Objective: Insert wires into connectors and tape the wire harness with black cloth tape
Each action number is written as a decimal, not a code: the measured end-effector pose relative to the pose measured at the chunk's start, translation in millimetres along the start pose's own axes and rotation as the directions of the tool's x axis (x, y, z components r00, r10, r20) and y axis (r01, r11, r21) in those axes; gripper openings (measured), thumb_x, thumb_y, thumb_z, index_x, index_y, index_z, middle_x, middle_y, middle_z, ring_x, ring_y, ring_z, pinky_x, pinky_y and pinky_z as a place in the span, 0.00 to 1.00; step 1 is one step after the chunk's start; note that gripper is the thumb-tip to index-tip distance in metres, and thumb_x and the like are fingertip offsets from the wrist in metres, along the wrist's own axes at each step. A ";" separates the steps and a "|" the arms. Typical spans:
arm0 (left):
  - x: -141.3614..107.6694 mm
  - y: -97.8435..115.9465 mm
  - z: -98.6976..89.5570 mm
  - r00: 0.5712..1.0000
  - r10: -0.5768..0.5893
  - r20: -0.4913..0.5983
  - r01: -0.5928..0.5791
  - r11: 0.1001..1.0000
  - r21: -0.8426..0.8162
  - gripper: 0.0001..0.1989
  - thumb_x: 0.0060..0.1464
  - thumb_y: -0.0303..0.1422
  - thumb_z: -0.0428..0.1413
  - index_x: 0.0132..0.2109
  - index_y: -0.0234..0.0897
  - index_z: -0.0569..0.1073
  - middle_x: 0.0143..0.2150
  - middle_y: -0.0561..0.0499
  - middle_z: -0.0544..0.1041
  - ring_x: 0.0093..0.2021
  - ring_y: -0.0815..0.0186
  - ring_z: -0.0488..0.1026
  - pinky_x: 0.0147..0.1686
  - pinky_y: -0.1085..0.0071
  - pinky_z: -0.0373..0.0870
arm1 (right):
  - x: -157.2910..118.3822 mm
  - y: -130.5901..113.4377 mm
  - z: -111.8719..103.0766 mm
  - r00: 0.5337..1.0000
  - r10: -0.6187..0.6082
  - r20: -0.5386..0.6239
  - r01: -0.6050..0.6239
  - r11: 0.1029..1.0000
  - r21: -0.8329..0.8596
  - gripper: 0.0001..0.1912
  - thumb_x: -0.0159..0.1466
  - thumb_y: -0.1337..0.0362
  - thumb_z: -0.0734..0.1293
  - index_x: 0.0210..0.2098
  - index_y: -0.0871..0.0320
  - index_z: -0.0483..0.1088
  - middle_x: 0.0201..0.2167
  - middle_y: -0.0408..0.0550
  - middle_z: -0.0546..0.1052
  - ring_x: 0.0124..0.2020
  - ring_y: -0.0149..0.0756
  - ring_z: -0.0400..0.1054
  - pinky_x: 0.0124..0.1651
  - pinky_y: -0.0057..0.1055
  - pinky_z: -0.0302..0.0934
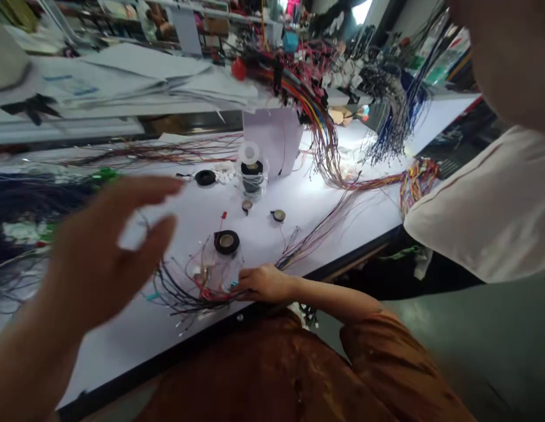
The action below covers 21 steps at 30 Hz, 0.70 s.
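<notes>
My left hand (99, 252) is raised close to the camera over the left side of the table and smeared by motion. Its thumb and forefinger are apart, with nothing seen between them. At the table's front edge my right hand (268, 284) is closed around a bundle of wires (211, 302). Dark and red strands fan out leftward from it, and more thin wires (303, 246) lie to its upper right. Just behind the bundle, a black tape roll (226, 241) sits on what looks like a clear holder.
Small tape rolls (279, 215) and a black roll (205, 177) lie farther back, near a clear spool stand (252, 176). Multicoloured wires (320, 117) hang from the shelf, which bears papers (145, 70). Dark wires (30, 205) cover the far left. A person in a light shirt (483, 205) is at right.
</notes>
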<state>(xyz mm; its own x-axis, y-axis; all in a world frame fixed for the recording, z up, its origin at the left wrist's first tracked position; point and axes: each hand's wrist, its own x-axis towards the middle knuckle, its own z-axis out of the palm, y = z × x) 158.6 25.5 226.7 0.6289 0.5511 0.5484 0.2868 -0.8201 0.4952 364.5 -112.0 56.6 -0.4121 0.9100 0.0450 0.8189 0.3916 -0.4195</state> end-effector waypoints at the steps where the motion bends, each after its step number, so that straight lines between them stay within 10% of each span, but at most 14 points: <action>1: -19.4 -3.9 9.5 0.991 -0.003 0.136 -0.001 1.000 0.031 0.23 0.56 0.47 0.53 0.58 0.77 0.69 0.56 0.70 0.78 0.55 0.50 0.79 0.55 0.51 0.77 | 4.6 0.0 13.1 0.999 0.044 0.008 -0.044 0.999 -0.003 0.12 0.70 0.48 0.63 0.47 0.36 0.76 0.42 0.34 0.81 0.39 0.29 0.77 0.31 0.25 0.68; 3: -56.3 -17.7 38.5 0.923 -0.007 0.384 -0.006 0.999 0.033 0.25 0.55 0.49 0.55 0.60 0.71 0.68 0.53 0.62 0.81 0.49 0.48 0.81 0.46 0.50 0.81 | 12.5 1.1 33.3 0.992 0.128 -0.019 -0.128 0.992 0.014 0.12 0.70 0.47 0.61 0.46 0.37 0.75 0.44 0.33 0.80 0.40 0.29 0.77 0.34 0.26 0.69; 7: -115.7 -55.3 108.1 0.775 -0.078 0.627 -0.094 0.967 0.237 0.28 0.50 0.36 0.62 0.59 0.36 0.72 0.56 0.34 0.79 0.57 0.41 0.76 0.58 0.46 0.73 | 27.3 5.3 61.1 0.967 0.246 -0.062 -0.242 0.968 0.065 0.10 0.70 0.51 0.61 0.46 0.39 0.73 0.46 0.34 0.79 0.43 0.32 0.76 0.37 0.29 0.71; 14: -137.3 -106.9 131.6 0.757 -0.177 0.629 -0.162 0.882 0.443 0.09 0.56 0.27 0.54 0.42 0.34 0.79 0.42 0.36 0.79 0.49 0.44 0.75 0.50 0.48 0.71 | 39.5 42.0 76.6 0.947 0.271 -0.173 -0.227 0.944 0.238 0.16 0.67 0.50 0.65 0.53 0.43 0.72 0.51 0.37 0.77 0.47 0.34 0.73 0.52 0.31 0.71; 17: -137.0 -126.6 121.0 0.795 -0.259 0.549 -0.092 0.842 0.531 0.11 0.55 0.26 0.54 0.44 0.33 0.78 0.44 0.35 0.78 0.50 0.43 0.74 0.47 0.48 0.69 | 40.6 89.1 60.5 0.855 0.435 -0.283 -0.368 0.893 0.260 0.15 0.69 0.57 0.61 0.49 0.55 0.73 0.48 0.52 0.77 0.48 0.41 0.71 0.56 0.42 0.68; 21: -143.6 -145.6 118.5 0.809 -0.301 0.504 -0.020 0.844 0.536 0.13 0.54 0.24 0.52 0.43 0.37 0.78 0.47 0.37 0.78 0.51 0.43 0.72 0.46 0.48 0.68 | 42.8 161.8 31.7 0.613 0.678 -0.405 -0.635 0.728 0.258 0.05 0.62 0.65 0.65 0.37 0.56 0.72 0.41 0.55 0.77 0.48 0.45 0.69 0.59 0.47 0.64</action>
<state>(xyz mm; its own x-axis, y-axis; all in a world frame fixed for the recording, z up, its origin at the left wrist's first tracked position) 112.2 47.6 -4.0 0.7871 0.6152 -0.0450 0.6168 -0.7858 0.0454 466.7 -14.0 -38.1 0.4643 0.8788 0.1101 0.7552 -0.3278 -0.5676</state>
